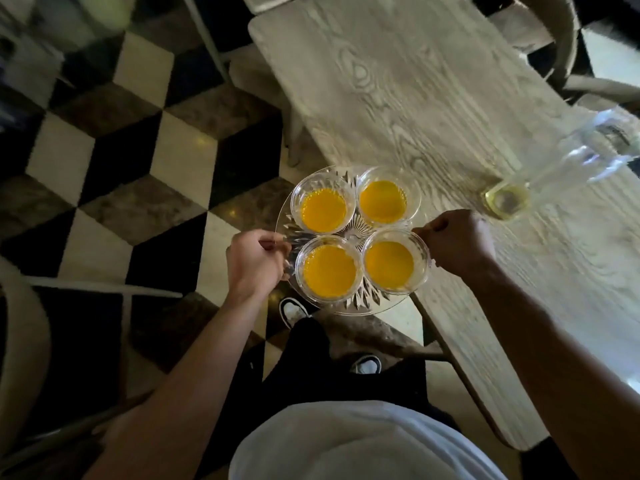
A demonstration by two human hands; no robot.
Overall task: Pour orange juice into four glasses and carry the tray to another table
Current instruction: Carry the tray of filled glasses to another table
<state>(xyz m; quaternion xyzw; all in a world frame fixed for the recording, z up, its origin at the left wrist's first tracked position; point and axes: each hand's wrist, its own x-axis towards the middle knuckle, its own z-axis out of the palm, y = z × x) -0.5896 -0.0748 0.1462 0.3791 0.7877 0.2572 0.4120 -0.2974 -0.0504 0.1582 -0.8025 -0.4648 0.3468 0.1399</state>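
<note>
Pouring looks done: four glasses [355,239] of juice stand on the tray [349,306], held beside the table's [433,98] long edge, mostly over the floor. The left hand [254,261] and right hand [457,242] are closed on opposite rims. Next comes a level, steady walk to the other table.

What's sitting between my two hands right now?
In the head view, the glass tray with four juice glasses; the two nearer glasses lie directly between the left hand and right hand.
</note>
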